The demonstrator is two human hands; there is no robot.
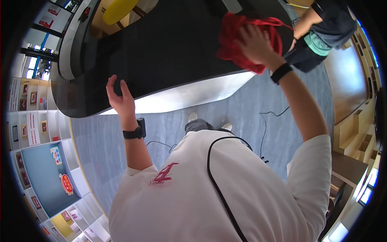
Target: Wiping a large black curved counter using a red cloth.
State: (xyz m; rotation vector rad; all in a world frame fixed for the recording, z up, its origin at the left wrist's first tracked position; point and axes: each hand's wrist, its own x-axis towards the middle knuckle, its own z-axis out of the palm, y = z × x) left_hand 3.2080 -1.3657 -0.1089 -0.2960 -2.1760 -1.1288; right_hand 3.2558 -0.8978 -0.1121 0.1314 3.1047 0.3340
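Note:
A red cloth bag or crumpled red fabric with a thin strap lies near the right end of the black countertop. My right hand rests on top of it, fingers spread; whether any cloth is gripped does not show. My left hand is raised over the counter's front edge at the left, fingers apart and slightly curled, holding nothing. Both wrists wear black bands, the left one with a small black box.
Another person stands beyond the counter's right end, an arm reaching toward it. A yellow chair is behind the counter. Black cables lie on the grey floor. White shelves stand left, wooden shelving right.

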